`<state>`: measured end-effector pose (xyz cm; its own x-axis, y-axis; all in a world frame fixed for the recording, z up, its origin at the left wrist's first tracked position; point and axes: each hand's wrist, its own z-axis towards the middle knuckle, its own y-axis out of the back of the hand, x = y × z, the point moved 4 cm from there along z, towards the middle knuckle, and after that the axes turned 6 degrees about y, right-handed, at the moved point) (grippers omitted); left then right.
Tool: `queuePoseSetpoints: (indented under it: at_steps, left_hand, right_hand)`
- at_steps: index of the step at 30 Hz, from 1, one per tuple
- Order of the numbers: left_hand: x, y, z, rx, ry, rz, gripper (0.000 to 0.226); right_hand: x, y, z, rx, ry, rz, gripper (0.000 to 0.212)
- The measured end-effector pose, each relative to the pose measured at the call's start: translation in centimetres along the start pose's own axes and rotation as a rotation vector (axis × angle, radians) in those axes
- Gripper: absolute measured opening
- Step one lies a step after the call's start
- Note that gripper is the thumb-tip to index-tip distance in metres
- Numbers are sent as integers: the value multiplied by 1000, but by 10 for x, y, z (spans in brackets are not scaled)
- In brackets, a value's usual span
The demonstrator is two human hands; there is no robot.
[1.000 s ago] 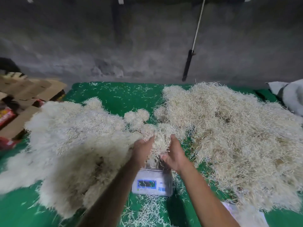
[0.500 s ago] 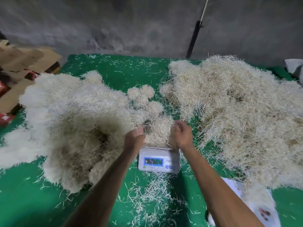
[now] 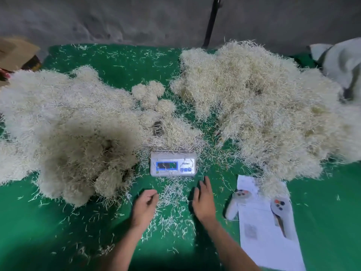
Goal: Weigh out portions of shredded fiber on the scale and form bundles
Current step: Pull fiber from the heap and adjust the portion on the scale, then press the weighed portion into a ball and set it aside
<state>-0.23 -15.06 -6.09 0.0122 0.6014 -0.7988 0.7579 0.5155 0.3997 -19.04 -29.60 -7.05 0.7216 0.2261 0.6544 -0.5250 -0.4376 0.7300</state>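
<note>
One portion of shredded fiber (image 3: 176, 132) lies heaped on the scale (image 3: 173, 163), a loose, straw-pale tangle of thin strands that hides the weighing plate and spills past its back edge. The scale is a small white box with a blue-framed display whose digits are too blurred to read; it stands on the green desk (image 3: 48, 222) between two large heaps. The left heap (image 3: 64, 133) is paler, finer and fluffier, with rounded lumps at its near edge; the right heap (image 3: 263, 112) is coarser and yellower, with stiff strands sticking out. Behind the scale, between the heaps, sit several small rounded bundles (image 3: 150, 92) of fiber, pressed close together. A dark small object (image 3: 157, 129) shows through the fiber just left of the portion; what it is cannot be made out.

Both hands hover low over the desk in front of the scale, apart from it and holding nothing. The left hand (image 3: 145, 207) has its fingers loosely curled; the right hand (image 3: 203, 200) has its fingers nearly straight, pointing toward the scale. Scattered short strands (image 3: 172, 202) litter the cloth between them.

To the right lies a white paper sheet (image 3: 267, 237), cut off by the lower edge, with two white handheld controllers (image 3: 237, 202) resting on or beside it. Brown cardboard (image 3: 15, 51) at far left and a grey-white cloth (image 3: 343, 63) at far right are both cropped. A grey wall (image 3: 117, 18) with a dark pole (image 3: 211, 22) against it closes the back.
</note>
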Motion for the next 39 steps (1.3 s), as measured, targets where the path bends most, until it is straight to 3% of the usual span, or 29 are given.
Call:
queuePoseSetpoints:
  at_steps: [5,24,28,31,35,37,39]
  left_hand:
    - [10,-12,-21,-45,14,-104,35]
    - [17,5,-25,-12,97,-95,28]
    - [9,6,-27,6,126,-96,29]
    - [-15,9,-21,53,117,-101,31]
    - [-89,18,10,-6,-52,-30,27]
    - [-133,19,37,-101,-152,-12,31]
    - [-171,18,65,-188,-223,-42,51]
  right_hand:
    - [12,-36,-42,17,70,-286,59]
    - [12,-33,-42,-32,72,-302,59]
    - [15,-22,-35,-85,81,-302,48]
    - [24,6,-1,-115,55,-157,34]
    - [59,57,74,-151,4,399,27]
    - [77,75,111,-163,-3,415,22]
    - [92,84,142,-137,7,388,34]
